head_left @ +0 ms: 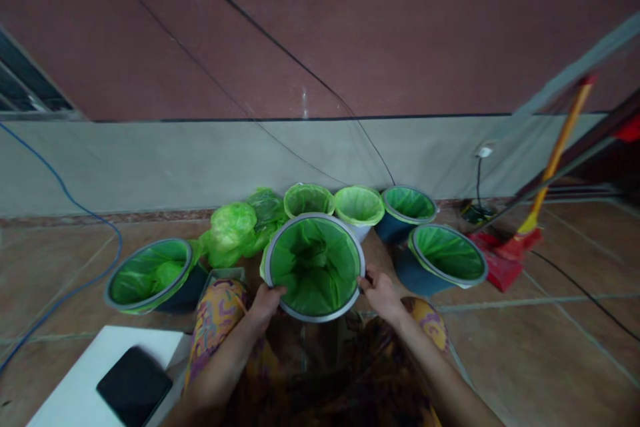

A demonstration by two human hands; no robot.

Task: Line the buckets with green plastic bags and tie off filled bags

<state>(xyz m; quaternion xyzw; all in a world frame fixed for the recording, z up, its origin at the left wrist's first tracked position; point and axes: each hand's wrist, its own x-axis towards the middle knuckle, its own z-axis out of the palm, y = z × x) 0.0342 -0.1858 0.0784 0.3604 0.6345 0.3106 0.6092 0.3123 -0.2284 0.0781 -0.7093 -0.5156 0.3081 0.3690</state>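
In front of my knees I hold a trash bin [316, 268] lined with a green bag, its grey rim tilted toward me. My left hand [267, 303] grips the rim at the lower left, thumb over the edge. At the right side of the same rim, my right hand [380, 290] is closed on it. The green liner [315, 267] spreads open inside and covers the inner wall. A lined blue bin [183, 290] stands at the left, and another lined blue bin [425, 270] at the right.
Behind stand two pale-lined bins [309, 200] and a dark blue bin [400, 227]. Bunched green bags [233, 230] lie left of them. A red dustpan [500, 263] and yellow broom handle [560, 147] are at right. A black phone-like slab [134, 385] rests on a white box [75, 380]; a blue hose [75, 200] crosses the left.
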